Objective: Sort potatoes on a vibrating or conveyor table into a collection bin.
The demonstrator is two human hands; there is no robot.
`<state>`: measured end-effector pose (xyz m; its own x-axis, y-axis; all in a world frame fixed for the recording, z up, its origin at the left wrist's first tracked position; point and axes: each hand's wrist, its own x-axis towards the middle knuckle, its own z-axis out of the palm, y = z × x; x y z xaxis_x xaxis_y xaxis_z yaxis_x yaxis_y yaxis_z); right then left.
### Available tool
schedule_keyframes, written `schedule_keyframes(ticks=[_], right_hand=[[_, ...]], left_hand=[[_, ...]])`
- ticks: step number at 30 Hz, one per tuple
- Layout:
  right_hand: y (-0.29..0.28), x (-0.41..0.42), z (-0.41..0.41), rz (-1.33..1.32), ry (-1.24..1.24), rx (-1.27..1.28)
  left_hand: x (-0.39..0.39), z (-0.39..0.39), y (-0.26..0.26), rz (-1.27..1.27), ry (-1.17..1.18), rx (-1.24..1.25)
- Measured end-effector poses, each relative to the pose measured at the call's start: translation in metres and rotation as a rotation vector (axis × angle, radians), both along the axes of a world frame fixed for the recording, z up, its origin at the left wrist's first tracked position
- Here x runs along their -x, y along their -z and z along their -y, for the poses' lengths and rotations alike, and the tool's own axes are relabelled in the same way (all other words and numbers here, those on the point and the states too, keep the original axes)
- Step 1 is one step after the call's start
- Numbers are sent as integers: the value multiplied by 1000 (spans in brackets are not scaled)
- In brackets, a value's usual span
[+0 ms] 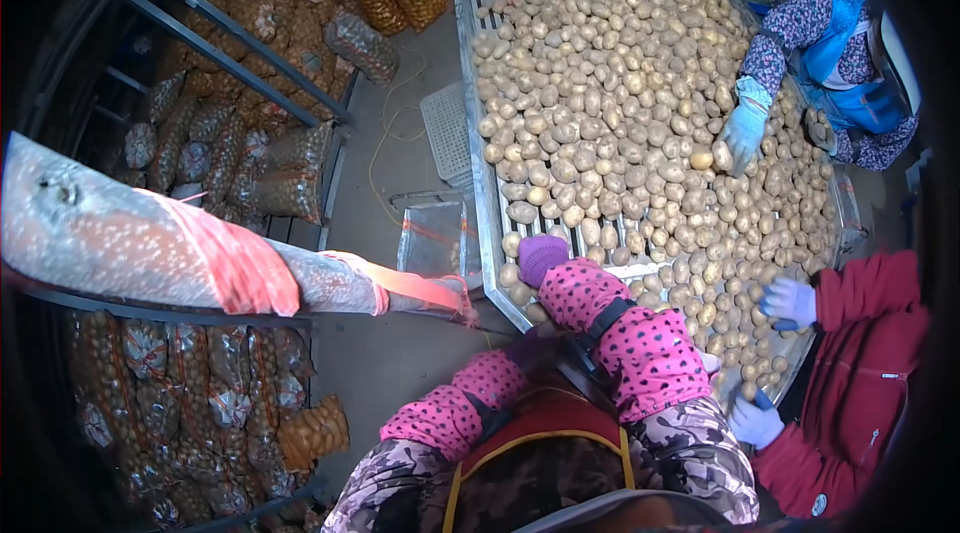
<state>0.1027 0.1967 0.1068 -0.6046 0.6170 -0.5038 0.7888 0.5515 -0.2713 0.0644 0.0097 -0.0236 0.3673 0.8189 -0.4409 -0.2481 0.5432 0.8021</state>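
A large heap of potatoes (pixel 600 105) covers the slatted metal sorting table (pixel 491 248) before me. My right hand (pixel 543 260), in a purple knitted glove under a pink dotted sleeve cover, lies at the table's near left corner, over potatoes and slats; its fingers are hidden, so what it grips cannot be seen. My left hand (pixel 534 347), in a dark-looking glove, is in shadow close to my body, below the table corner. Its fingers do not show clearly.
A pole wrapped with pink tape (pixel 247 270) crosses the left side. Filled potato sacks (pixel 187 398) are stacked left. A frame with a clear bag (pixel 433 236) and a white plastic crate (pixel 448 131) stand beside the table. Co-workers' gloved hands (pixel 742 135) reach in from the right.
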Motion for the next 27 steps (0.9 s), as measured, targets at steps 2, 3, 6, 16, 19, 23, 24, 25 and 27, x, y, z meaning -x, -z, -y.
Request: schedule_keyframes(ticks=[2,3,6,16,19,23,24,25,27], right_hand=[[30,-3,-1,-112,143,91],[37,-13,-1,-222,283,184],[38,-42,-7,-335,122,51],[53,-140,-146,-229,448,-539],[64,-142,-124,-240,372,-449],[40,-129,-108,-131,160,-185],[13,-107,-100,-211,253,-271],[12,-95,-107,-216,263,-271],[29,-74,-131,-616,208,-461]], left_hand=[[5,5,-4,-50,117,-33],[4,7,0,56,85,1],[5,20,25,376,-38,112],[-9,9,6,38,-103,81],[-9,15,13,-113,-161,-88],[10,8,6,273,-126,340],[13,12,8,265,-144,337],[10,12,11,260,-136,341],[4,9,6,247,-113,354]])
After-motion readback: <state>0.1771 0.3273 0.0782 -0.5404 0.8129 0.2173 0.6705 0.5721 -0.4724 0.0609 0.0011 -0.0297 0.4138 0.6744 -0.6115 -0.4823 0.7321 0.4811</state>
